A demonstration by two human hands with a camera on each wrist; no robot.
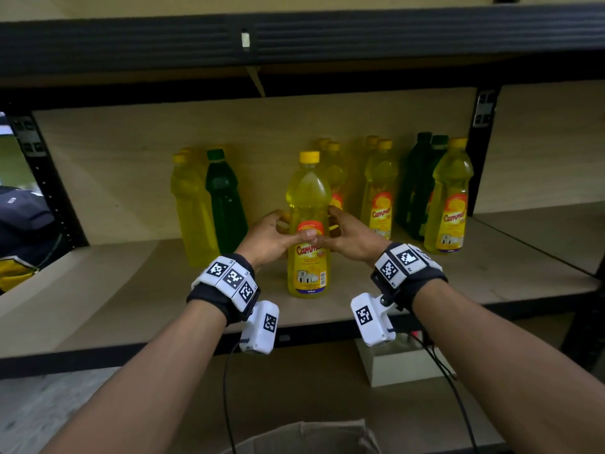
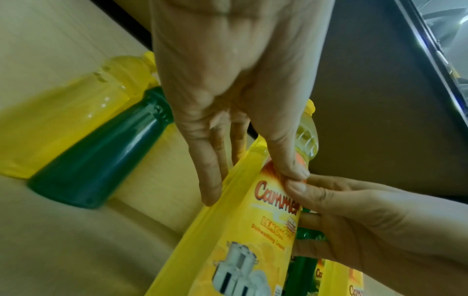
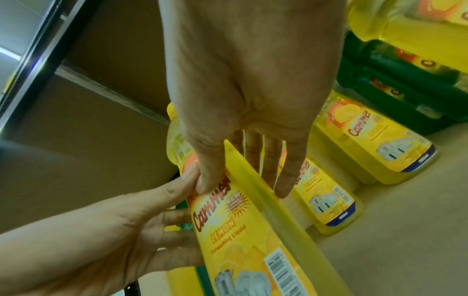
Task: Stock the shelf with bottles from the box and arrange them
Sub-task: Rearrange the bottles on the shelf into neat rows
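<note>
A yellow Cammer lemon bottle [image 1: 307, 191] stands upright on the wooden shelf board [image 1: 131, 290], in the middle and in front of the other bottles. Both hands hold it at label height. My left hand [image 1: 270, 237] grips its left side and my right hand [image 1: 352, 239] its right side, with the two thumbs meeting on the front label. In the left wrist view my left hand [image 2: 228, 96] has its thumb on the label of the bottle [image 2: 240, 250] and its fingers behind. My right hand [image 3: 248, 96] mirrors that on the bottle [image 3: 248, 240].
Yellow bottles [image 1: 193, 211] and a green bottle [image 1: 226, 204] stand at the back left. More yellow bottles [image 1: 379, 198], two green ones [image 1: 415, 185] and another yellow [image 1: 448, 201] stand on the right. An upper shelf beam [image 1: 294, 37] runs overhead. The cardboard box [image 1: 311, 434] sits below.
</note>
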